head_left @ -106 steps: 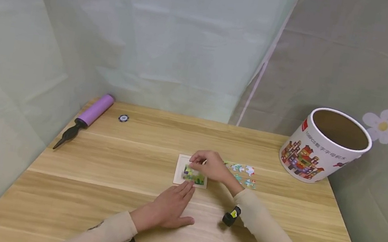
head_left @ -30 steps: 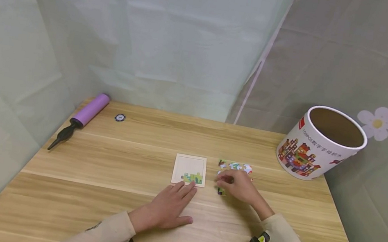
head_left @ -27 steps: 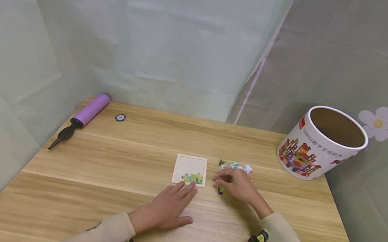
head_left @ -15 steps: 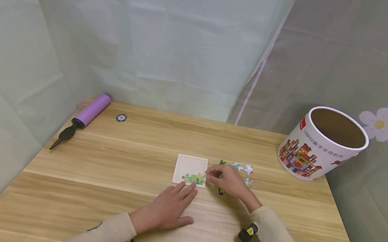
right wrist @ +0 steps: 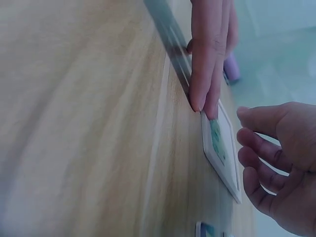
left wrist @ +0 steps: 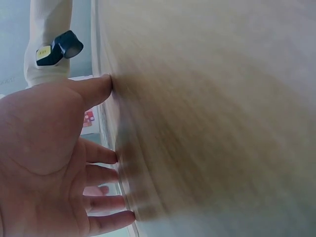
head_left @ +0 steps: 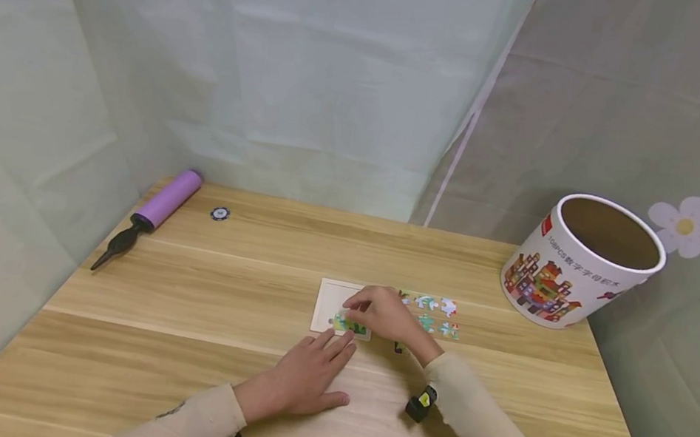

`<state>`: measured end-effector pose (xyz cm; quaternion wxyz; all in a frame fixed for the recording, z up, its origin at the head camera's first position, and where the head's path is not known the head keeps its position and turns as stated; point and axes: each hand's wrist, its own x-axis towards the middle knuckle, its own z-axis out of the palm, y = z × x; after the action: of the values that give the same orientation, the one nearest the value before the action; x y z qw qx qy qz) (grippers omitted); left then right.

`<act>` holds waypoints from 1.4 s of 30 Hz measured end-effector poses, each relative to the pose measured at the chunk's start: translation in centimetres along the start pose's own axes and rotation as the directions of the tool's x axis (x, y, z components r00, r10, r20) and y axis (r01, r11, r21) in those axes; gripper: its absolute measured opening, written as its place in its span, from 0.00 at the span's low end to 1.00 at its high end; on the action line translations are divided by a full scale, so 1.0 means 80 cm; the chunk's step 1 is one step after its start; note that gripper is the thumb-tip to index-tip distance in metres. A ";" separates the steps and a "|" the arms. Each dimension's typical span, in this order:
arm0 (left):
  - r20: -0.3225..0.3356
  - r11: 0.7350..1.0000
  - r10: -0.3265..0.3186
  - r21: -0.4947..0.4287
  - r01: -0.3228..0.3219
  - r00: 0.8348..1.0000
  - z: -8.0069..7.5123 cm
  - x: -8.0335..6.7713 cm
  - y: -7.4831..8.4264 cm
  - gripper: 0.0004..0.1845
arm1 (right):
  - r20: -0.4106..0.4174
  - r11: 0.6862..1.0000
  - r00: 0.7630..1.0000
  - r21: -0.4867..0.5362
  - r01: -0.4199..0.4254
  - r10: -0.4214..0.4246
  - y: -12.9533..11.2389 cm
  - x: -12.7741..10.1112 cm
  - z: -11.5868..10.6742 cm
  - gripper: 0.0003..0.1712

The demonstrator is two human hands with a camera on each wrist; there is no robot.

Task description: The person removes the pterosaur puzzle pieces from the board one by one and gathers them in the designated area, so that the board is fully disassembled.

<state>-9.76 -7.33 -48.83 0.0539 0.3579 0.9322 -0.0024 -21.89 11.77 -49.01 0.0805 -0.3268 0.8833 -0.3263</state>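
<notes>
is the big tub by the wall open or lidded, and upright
Open and upright: the tub shows a bare brown inside with no lid, and stands on its base on the table.

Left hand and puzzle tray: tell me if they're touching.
Touching. In the right wrist view, the left hand's fingertips press flat against the puzzle tray's near edge.

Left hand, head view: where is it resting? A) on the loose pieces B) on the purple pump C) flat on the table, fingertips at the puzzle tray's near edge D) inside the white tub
C: the left hand lies flat on the table, fingertips at the near edge of the puzzle tray.
</notes>
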 end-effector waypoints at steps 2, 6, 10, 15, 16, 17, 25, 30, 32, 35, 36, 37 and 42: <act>0.001 1.000 0.002 -0.005 -0.002 1.000 0.000 0.000 0.000 0.43 | 0.007 1.000 1.000 -0.013 0.009 -0.009 -0.001 0.005 0.002 0.06; -0.001 1.000 0.003 -0.014 -0.003 1.000 0.001 0.001 -0.001 0.42 | 0.025 0.999 1.000 -0.034 0.015 -0.014 0.002 0.012 0.008 0.05; -0.005 1.000 0.002 -0.014 -0.002 1.000 0.002 0.001 -0.001 0.43 | 0.049 0.999 0.999 -0.045 0.022 -0.020 0.005 0.016 0.012 0.05; 0.001 1.000 -0.003 -0.011 0.003 1.000 0.001 0.002 -0.002 0.43 | 0.073 0.999 0.997 -0.044 0.030 -0.027 0.005 0.019 0.014 0.06; 0.003 1.000 -0.004 -0.008 0.004 1.000 0.001 0.002 -0.002 0.43 | 0.074 0.999 0.997 -0.045 0.030 -0.026 0.004 0.020 0.014 0.05; 0.005 1.000 -0.004 -0.007 0.004 1.000 0.001 0.002 -0.003 0.43 | 0.073 0.998 0.997 -0.048 0.028 -0.024 0.004 0.020 0.015 0.05; -0.017 1.000 0.010 0.007 -0.010 1.000 0.001 0.005 -0.004 0.43 | 0.070 0.999 0.997 -0.041 0.013 -0.010 0.001 0.020 0.015 0.03; -0.021 1.000 0.001 -0.001 -0.001 1.000 0.000 0.007 -0.004 0.43 | 0.074 0.999 0.997 -0.032 -0.018 0.021 -0.002 0.019 0.016 0.02; -0.021 1.000 -0.005 0.005 0.005 1.000 0.002 0.009 -0.003 0.44 | 0.076 0.999 0.997 -0.026 -0.033 0.034 -0.002 0.019 0.017 0.02; -0.027 1.000 -0.008 0.020 0.008 1.000 0.002 0.009 -0.003 0.44 | 0.080 0.999 0.996 -0.017 -0.049 0.050 -0.003 0.019 0.017 0.02; -0.029 1.000 -0.007 0.022 0.008 1.000 0.002 0.009 -0.002 0.44 | 0.080 0.998 0.995 -0.014 -0.054 0.055 -0.003 0.019 0.017 0.03; -0.031 1.000 -0.007 0.024 0.008 0.999 0.002 0.009 -0.002 0.44 | 0.080 0.998 0.995 -0.008 -0.057 0.058 -0.003 0.019 0.017 0.03; -0.017 1.000 -0.020 0.021 0.020 1.000 -0.002 0.009 0.001 0.45 | 0.072 0.999 0.996 -0.008 -0.051 0.051 -0.003 0.018 0.016 0.02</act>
<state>-10.25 -6.83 -48.73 0.0421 0.3491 0.9361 -0.0097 -22.41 10.08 -49.76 0.1198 -0.3159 0.8890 -0.3091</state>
